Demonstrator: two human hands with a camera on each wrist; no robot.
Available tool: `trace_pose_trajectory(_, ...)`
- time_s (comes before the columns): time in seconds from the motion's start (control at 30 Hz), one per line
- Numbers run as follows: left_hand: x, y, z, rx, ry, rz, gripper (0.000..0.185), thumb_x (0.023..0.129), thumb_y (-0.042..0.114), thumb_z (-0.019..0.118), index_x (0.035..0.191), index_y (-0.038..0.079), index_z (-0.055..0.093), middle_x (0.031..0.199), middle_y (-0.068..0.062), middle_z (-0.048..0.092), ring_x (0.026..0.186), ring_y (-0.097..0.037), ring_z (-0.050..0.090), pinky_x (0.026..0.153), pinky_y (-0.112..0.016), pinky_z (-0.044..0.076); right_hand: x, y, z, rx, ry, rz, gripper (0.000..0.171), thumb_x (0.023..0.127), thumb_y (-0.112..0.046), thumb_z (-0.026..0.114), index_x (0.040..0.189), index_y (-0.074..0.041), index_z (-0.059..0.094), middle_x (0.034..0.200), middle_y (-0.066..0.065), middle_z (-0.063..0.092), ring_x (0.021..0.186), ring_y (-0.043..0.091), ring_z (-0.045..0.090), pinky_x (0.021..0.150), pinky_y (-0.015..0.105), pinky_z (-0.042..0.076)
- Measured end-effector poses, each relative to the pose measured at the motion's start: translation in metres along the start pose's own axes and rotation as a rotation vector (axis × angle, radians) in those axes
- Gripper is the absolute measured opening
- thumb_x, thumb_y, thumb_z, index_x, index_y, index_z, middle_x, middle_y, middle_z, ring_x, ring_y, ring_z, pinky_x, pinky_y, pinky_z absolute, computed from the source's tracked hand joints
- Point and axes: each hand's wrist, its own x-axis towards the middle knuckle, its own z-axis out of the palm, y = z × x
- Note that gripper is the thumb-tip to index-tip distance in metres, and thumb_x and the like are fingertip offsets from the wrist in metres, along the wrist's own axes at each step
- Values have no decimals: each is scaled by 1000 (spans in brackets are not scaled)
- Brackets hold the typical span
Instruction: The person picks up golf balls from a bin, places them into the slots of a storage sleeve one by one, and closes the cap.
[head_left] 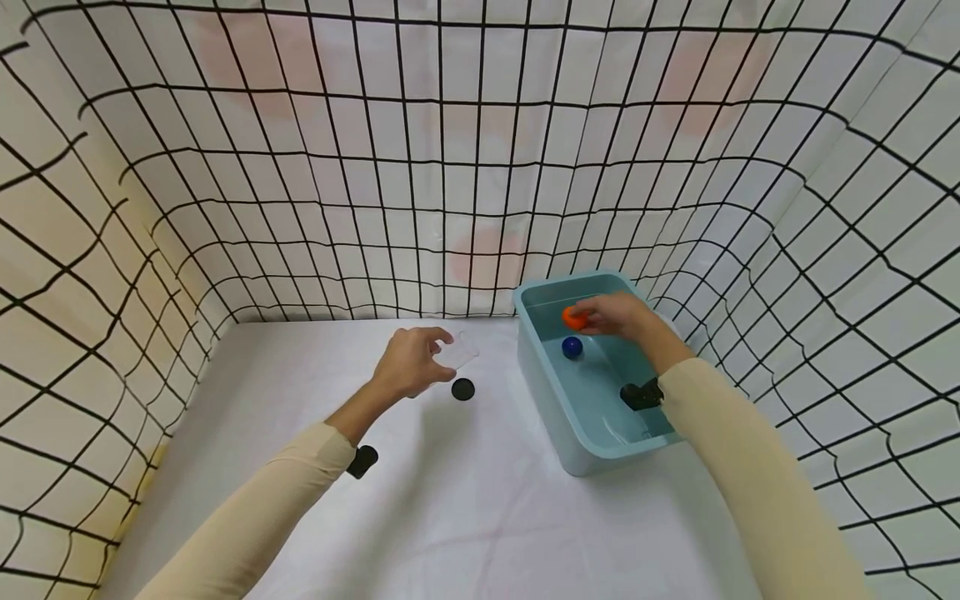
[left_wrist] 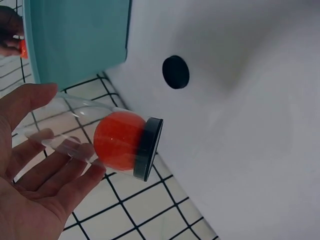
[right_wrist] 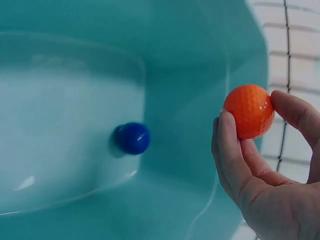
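Note:
My left hand (head_left: 412, 360) holds a clear plastic tube (left_wrist: 80, 112) between thumb and fingers above the table. Inside it, an orange-red ball (left_wrist: 119, 141) lies against the black end (left_wrist: 148, 150), as the left wrist view shows. In the head view the tube is barely visible. A round black disc, like a lid (head_left: 462, 389), lies on the table near that hand. Over the far part of a teal tub (head_left: 558, 417), my right hand (head_left: 618, 318) pinches an orange dimpled golf ball (right_wrist: 249, 111) between thumb and fingertips. A blue ball (right_wrist: 133, 138) sits on the tub floor below.
The tub stands at the right of a white-covered table (head_left: 480, 533). Black netting (head_left: 442, 158) surrounds the table at the back and both sides, with white cloth behind it. Small black devices sit at the left wrist (head_left: 363, 461) and right wrist (head_left: 640, 395).

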Motion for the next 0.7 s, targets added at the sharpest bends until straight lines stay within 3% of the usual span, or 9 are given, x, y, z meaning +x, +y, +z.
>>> trace_pose_trajectory(0.23, 4, 4, 1, 0, 5, 8, 44, 79, 22, 84, 120, 11, 73, 106, -13, 77, 96, -26, 72, 75, -37, 59, -23, -28, 26, -60, -68, -67, 50, 96, -18, 68, 136, 7, 54, 140, 23, 55, 121, 31, 59, 101, 36, 54)
trace_pose_trajectory(0.37, 5, 7, 1, -10, 9, 8, 45, 78, 22, 85, 120, 10, 73, 106, -13, 77, 96, -26, 72, 75, -37, 59, -34, -41, 44, -71, -130, -117, 44, 95, -17, 70, 129, 9, 58, 136, 23, 59, 122, 33, 60, 107, 43, 49)
trace_pose_trajectory(0.7, 6, 15, 4, -18, -11, 13, 44, 78, 21, 86, 119, 11, 73, 107, -12, 76, 98, -24, 72, 74, -34, 60, -46, -45, 86, -135, -193, -190, 37, 92, -19, 74, 119, 6, 68, 124, 22, 67, 109, 37, 70, 103, 48, 52)
